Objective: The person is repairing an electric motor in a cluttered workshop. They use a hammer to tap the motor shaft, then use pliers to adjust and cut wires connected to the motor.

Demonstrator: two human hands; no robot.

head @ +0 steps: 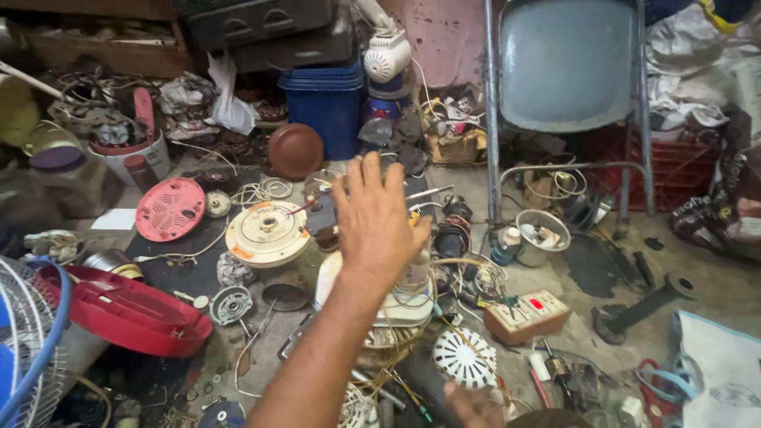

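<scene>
My left hand (376, 214) reaches forward over the middle of the cluttered floor, back up, fingers spread and holding nothing. It hovers above a white fan body (396, 305) wrapped in loose wires. A cream round motor cover (268, 232) lies just left of it. Only a part of my right hand (474, 406) shows at the bottom edge, next to a white slotted fan cover (464, 357); its grip is hidden.
A pink round grille disc (170, 208), a red fan base (131, 313) and a wire fan guard (24, 341) lie to the left. A beige power strip (527, 315) is on the right. A blue bin (329, 103) and a folding metal chair (567, 71) stand behind.
</scene>
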